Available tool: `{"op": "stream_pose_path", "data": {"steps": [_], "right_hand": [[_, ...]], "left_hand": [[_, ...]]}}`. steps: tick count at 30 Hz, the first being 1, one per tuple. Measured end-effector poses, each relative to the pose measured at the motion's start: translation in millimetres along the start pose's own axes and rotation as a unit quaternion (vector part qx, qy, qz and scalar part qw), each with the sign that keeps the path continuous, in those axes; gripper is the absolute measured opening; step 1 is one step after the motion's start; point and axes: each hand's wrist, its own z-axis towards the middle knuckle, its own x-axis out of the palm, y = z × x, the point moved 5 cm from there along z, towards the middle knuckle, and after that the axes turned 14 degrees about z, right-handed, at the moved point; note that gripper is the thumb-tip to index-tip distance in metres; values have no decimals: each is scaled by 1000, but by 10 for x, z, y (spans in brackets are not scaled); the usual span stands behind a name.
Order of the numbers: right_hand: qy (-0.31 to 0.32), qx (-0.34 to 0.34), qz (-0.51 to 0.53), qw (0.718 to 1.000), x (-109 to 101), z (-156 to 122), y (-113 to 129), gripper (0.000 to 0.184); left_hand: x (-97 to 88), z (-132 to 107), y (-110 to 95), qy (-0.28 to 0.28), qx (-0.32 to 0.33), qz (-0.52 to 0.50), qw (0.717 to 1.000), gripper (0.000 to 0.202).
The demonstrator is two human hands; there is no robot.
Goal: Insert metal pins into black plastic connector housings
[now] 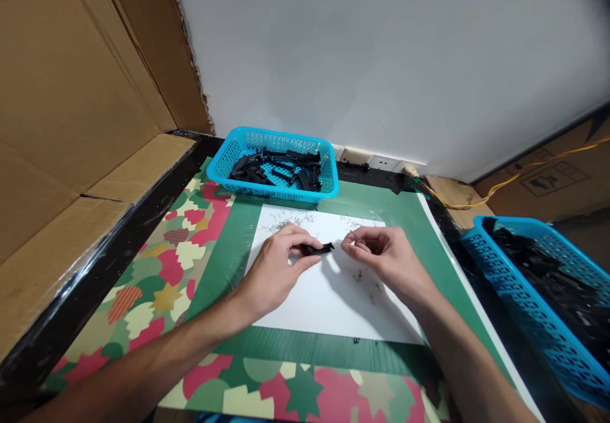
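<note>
Head view: left hand (276,264) pinches a black plastic part (318,249); right hand (386,256) nips a small metal pin (357,237).

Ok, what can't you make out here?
In the head view:
the black part in the left hand: half covered by fingers, shape unclear.
the thin metal piece pinched by the right hand: too small to identify.
the scattered metal bits on the white sheet: too small.
the right basket: cut off by the frame edge, contents blurred.

The small black piece (318,249) lies flat, pinched at its 9 o'clock end by the left grip (279,265). At its 3 o'clock, a thin metal pin (357,237) sits in the right grip (387,256).
</note>
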Motion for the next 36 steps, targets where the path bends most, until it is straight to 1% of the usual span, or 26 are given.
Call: {"op": "stream_pose_path", "data": {"steps": [3, 5, 8, 10, 13, 17, 21, 25, 31, 36], "right_hand": [[33, 31, -42, 998, -48, 23, -54, 27], [45, 37, -63, 996, -56, 30, -89, 25], [43, 34, -76, 996, -43, 42, -126, 22], [34, 32, -76, 996, -23, 54, -146, 21], [19, 24, -66, 997, 5, 77, -167, 20], [8, 11, -64, 998, 23, 95, -192, 18], [-2, 11, -76, 997, 11, 98, -229, 18], [-2, -2, -95, 996, 10, 95, -230, 17], [-17, -17, -138, 990, 29, 59, -114, 19], [-30, -33, -146, 988, 50, 53, -75, 22]], "left_hand": [[36, -6, 27, 17, -16, -17, 1000, 24], [43, -12, 23, 22, -24, -24, 999, 29], [37, -30, -5, 28, -28, -10, 999, 30], [19, -48, -34, 19, -19, 20, 999, 29], [8, -81, -99, 0, 29, 83, 996, 29], [45, -122, -167, -7, 106, 148, 983, 34], [72, -138, -175, -8, 137, 170, 976, 33], [70, -133, -171, -6, 139, 166, 976, 32], [54, -117, -172, 6, 122, 159, 980, 31], [44, -104, -173, 11, 110, 154, 982, 31]]}}
